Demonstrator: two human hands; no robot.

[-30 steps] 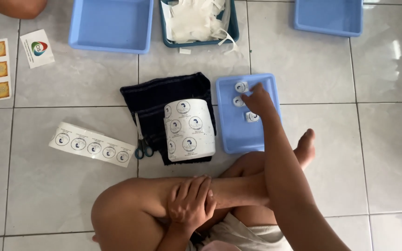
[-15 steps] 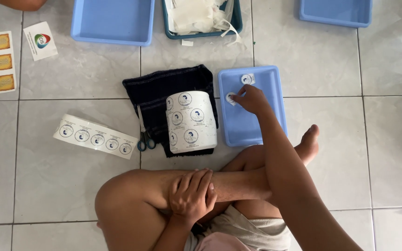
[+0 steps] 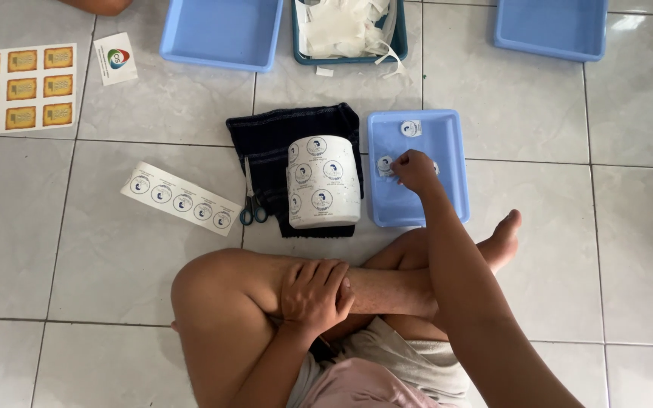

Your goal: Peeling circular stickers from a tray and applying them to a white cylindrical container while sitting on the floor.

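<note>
My right hand (image 3: pixel 415 170) reaches into a small blue tray (image 3: pixel 453 193) on the tiled floor. Its curled fingers pinch a cut round sticker (image 3: pixel 384 165) lying at the tray's left side. A second cut sticker (image 3: pixel 410 128) lies apart near the tray's far edge. My left hand (image 3: pixel 313 293) rests flat over my own shin, holding no object. A white roll of round blue-printed stickers (image 3: pixel 324 181) stands on a dark cloth (image 3: pixel 281 130) just left of the tray.
Blue-handled scissors (image 3: pixel 252 205) and a cut strip of stickers (image 3: pixel 181 198) lie left of the roll. A sheet of yellow labels (image 3: pixel 20 87) and a card (image 3: pixel 115 58) lie far left. Two blue trays (image 3: pixel 221 34) (image 3: pixel 553 29) and a teal tray of paper scraps (image 3: pixel 345 26) line the top.
My right hand has drawn back from the tray's far end toward its left middle, over the stickers there. The view has shifted left. My left hand has stayed on the shin.
</note>
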